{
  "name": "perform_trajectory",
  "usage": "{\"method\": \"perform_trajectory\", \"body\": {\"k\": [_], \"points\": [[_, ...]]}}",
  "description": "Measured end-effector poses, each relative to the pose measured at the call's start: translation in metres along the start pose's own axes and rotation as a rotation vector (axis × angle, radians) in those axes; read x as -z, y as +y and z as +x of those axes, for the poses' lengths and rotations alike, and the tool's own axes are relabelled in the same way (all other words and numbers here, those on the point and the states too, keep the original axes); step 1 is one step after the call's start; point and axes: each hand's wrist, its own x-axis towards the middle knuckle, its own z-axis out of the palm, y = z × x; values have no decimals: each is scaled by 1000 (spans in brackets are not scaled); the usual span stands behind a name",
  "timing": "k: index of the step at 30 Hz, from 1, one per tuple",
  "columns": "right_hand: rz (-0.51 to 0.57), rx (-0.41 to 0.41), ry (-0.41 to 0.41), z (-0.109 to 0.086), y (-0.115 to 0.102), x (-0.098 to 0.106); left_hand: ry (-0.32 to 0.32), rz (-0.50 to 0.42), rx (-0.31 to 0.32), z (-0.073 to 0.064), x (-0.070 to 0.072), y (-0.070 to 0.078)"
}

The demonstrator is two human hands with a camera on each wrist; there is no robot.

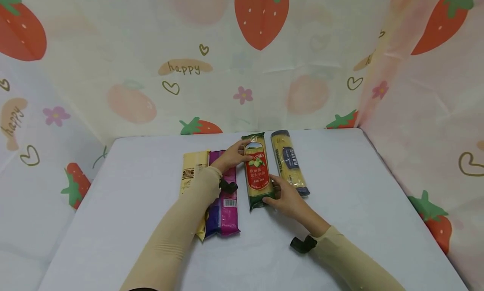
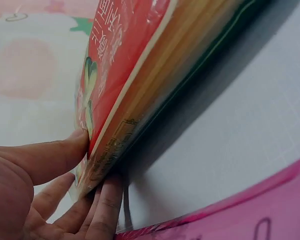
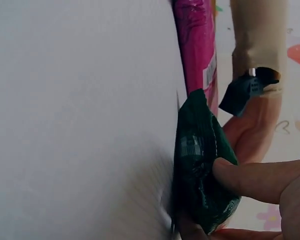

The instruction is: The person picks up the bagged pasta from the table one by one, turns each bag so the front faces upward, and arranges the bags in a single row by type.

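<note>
A pack of spaghetti (image 1: 259, 175) with a red label and green ends lies lengthwise between both hands. My left hand (image 1: 231, 157) grips its far left edge, thumb on the label. In the left wrist view those fingers (image 2: 110, 205) reach under the pack, which is tilted over the white surface. At the near end, my right hand (image 1: 288, 198) holds the lower right corner. The right wrist view shows the thumb (image 3: 240, 175) pressing the crimped green end (image 3: 200, 165). Part of the pack's left edge is hidden by the left hand.
A magenta and purple packet (image 1: 228, 217) lies just left of the pack, alongside a cream-yellow packet (image 1: 193, 173) partly covered by the left forearm. To the right is another spaghetti pack (image 1: 289, 158) with a dark blue label. Strawberry-print cloth (image 1: 242, 72) walls the white table (image 1: 340, 165).
</note>
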Motion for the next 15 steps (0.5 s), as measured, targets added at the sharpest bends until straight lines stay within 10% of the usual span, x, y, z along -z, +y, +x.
{"method": "perform_trajectory", "body": {"k": [15], "points": [[-163, 74, 40, -4, -2, -1, 47, 81, 12, 2, -6, 2]]}}
